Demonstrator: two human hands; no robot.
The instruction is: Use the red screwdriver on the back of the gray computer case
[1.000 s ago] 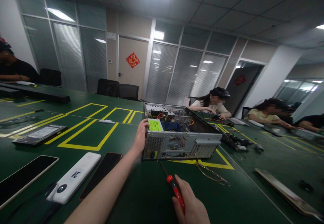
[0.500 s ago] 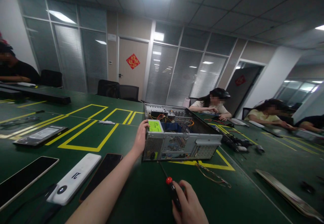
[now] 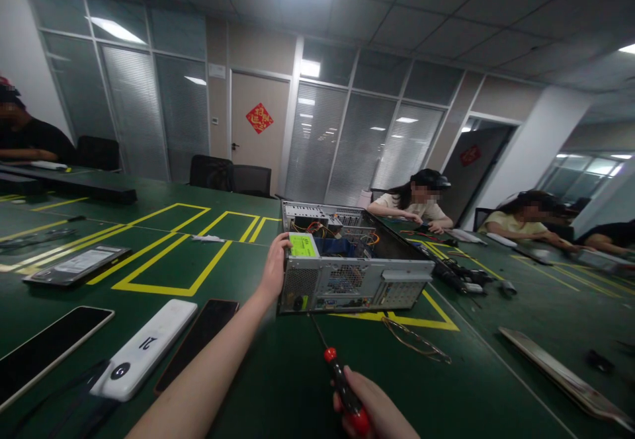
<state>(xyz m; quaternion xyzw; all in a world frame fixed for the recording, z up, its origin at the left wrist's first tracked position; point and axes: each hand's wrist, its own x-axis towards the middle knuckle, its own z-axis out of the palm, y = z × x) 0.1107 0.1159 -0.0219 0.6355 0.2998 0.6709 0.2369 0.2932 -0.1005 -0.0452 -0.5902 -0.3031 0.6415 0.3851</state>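
One red-and-black screwdriver point(image 3: 344, 386), above the green tabletop point(image 3: 288, 373): long axis slanting, tip forward and slightly left, at the lower edge of an open desktop PC case point(image 3: 367, 280); contact unclear. Right hand point(image 3: 374, 406): fingers wrapped around handle. Left hand point(image 3: 276, 267): against case's left corner beside green-labelled power supply point(image 3: 302, 246); cannot tell whether gripping.

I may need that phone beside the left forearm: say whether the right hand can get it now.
Probably not directly: the left forearm lies between the phone and the right hand, whose grip holds a screwdriver.
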